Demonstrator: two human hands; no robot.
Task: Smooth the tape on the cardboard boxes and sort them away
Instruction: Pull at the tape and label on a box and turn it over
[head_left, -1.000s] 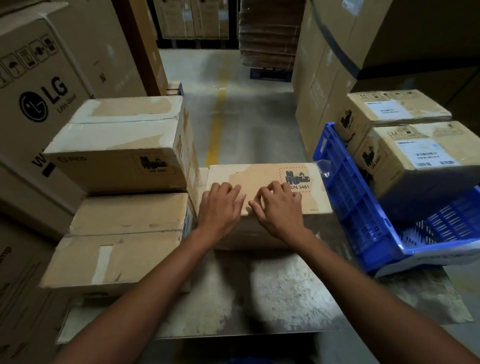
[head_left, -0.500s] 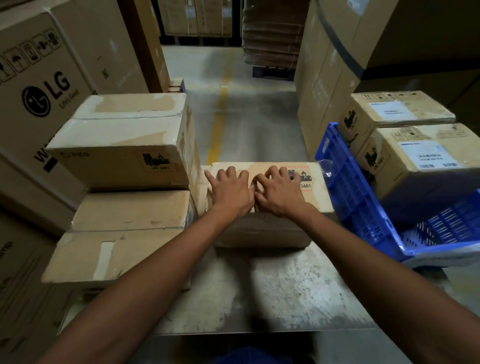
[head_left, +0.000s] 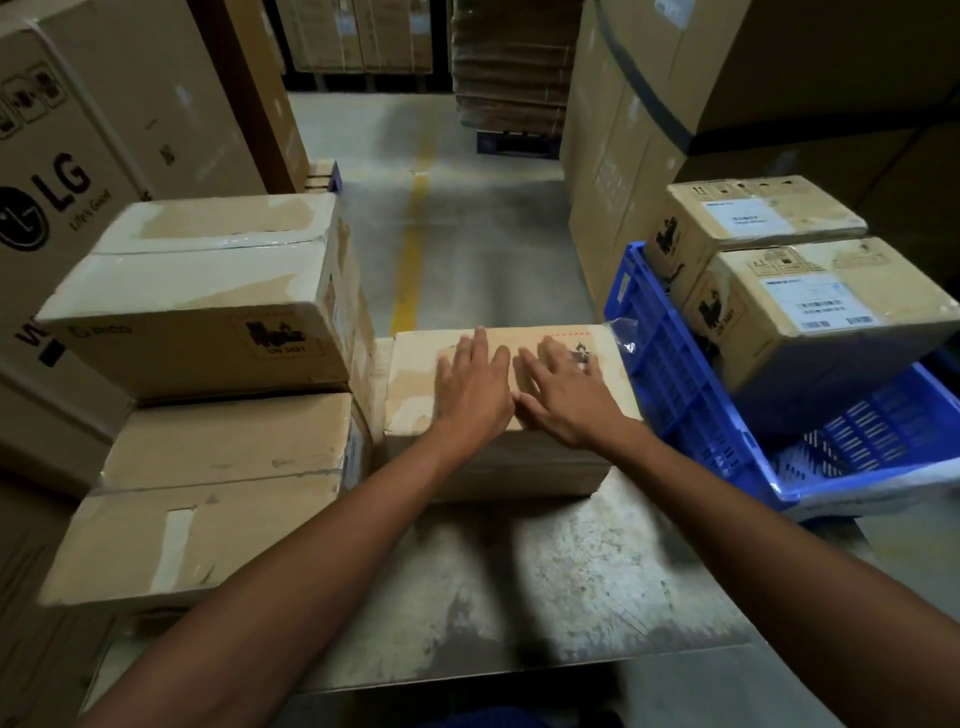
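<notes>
Cardboard box (head_left: 415, 374) sits at the far middle of a scuffed metal table (head_left: 545, 587), both hands flat on its top. Far left: big LG carton (head_left: 62, 197), cut off by the frame edge, print partly blurred. Beside it, two stacked boxes, the upper one (head_left: 208, 296) with glossy tape across its top and the lower one (head_left: 208, 499) with a pale strip near its front corner; the stack's right side is just beside the middle box, contact not clear. Left hand (head_left: 475, 387) lies palm down with fingers straight and slightly spread, gripping nothing. Right hand (head_left: 563, 397) lies the same way, touching the left hand at the thumb side. Tape under the palms is hidden. A red-dashed hazard label (head_left: 579, 351) is mostly covered by the right fingers, text unreadable. Right: tilted blue crate (head_left: 675, 395), near end running out of frame, holds two labelled boxes, one nearer (head_left: 831, 312) and one farther (head_left: 748, 218), with barcodes too small to read. Against a second ago, both hands have slid from the box's near edge toward its far edge, fingers have gone from curled to straight, and the label number that showed then is now covered.
</notes>
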